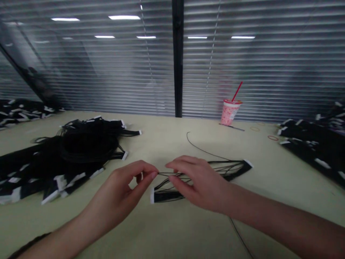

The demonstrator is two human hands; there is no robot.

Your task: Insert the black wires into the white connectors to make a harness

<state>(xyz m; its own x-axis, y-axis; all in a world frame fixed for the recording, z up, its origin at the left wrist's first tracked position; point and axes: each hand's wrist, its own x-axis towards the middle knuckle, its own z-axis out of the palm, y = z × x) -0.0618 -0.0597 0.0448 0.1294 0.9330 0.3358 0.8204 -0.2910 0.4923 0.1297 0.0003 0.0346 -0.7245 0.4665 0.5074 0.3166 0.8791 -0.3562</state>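
So in the head view, the left hand (132, 187) is pinching some thin black wires (163, 173) between thumb and fingertips. The right hand (198, 178) is hovering around those same wires with thumb and forefinger a bit apart; honestly can't tell if it's gripping them. The black cable bundle (167, 196) is lying on the table (129, 230) right under the right hand, a white end poking out on each side. A big dark cable pile (86, 144) is sitting off left, and a pink cup (230, 113) is standing near the blinds (129, 72).
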